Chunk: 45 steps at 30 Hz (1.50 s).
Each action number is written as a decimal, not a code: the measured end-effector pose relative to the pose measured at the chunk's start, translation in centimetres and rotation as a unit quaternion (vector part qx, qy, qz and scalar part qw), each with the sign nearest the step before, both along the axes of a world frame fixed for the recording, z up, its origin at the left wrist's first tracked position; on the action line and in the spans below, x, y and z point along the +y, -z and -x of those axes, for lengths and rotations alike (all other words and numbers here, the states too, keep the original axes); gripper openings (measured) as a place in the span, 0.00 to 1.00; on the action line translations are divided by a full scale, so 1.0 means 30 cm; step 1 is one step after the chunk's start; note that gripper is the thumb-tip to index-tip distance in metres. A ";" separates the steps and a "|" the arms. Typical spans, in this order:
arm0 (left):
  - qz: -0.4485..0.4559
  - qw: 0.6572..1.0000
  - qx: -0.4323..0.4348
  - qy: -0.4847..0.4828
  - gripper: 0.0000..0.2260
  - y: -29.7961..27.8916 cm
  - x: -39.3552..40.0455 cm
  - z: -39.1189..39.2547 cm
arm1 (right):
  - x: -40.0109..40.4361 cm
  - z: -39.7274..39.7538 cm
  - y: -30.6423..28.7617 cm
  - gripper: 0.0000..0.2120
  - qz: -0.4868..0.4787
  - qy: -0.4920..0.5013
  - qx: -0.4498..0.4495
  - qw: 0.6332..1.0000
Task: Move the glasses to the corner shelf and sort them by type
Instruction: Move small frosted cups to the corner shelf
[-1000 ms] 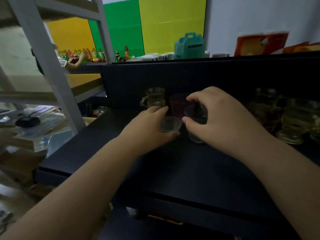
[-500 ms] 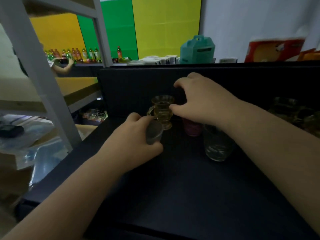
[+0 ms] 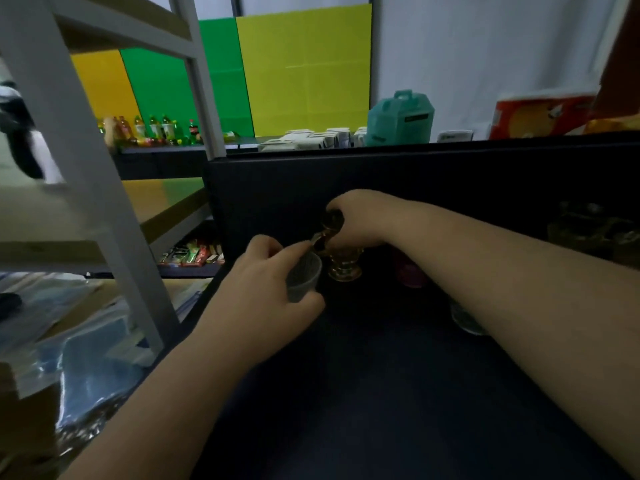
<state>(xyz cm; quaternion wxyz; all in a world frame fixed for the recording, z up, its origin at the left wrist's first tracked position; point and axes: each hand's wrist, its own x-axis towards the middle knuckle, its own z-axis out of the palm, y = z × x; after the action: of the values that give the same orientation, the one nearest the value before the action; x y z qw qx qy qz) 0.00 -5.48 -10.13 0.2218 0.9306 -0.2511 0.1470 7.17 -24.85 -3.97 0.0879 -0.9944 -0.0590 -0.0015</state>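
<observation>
the left hand curls round a small clear cup, held just off the dark surface near its back left corner. the right hand grips the top of an amber mug standing by the back wall, just right of the cup. both look like glass: light, stiff, slick and breakable, best held round the body, not by the rim. a pink glass stands right of the mug, under the right forearm.

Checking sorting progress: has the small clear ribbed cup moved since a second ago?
Yes. The small clear ribbed cup left the dark countertop; the left hand holds it tilted beside the amber handled glass.
</observation>
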 end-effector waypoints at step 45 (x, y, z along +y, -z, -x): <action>0.077 0.937 -0.018 0.339 0.32 0.032 -1.262 0.821 | -1.255 1.531 0.090 0.30 -0.127 0.352 -0.387 0.843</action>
<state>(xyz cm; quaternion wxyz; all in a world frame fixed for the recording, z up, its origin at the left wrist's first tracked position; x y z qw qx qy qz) -24.63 -43.33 -11.10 0.3253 0.7674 -0.5436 0.0986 -38.76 -62.51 -6.67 0.1770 -0.8473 0.2660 -0.4243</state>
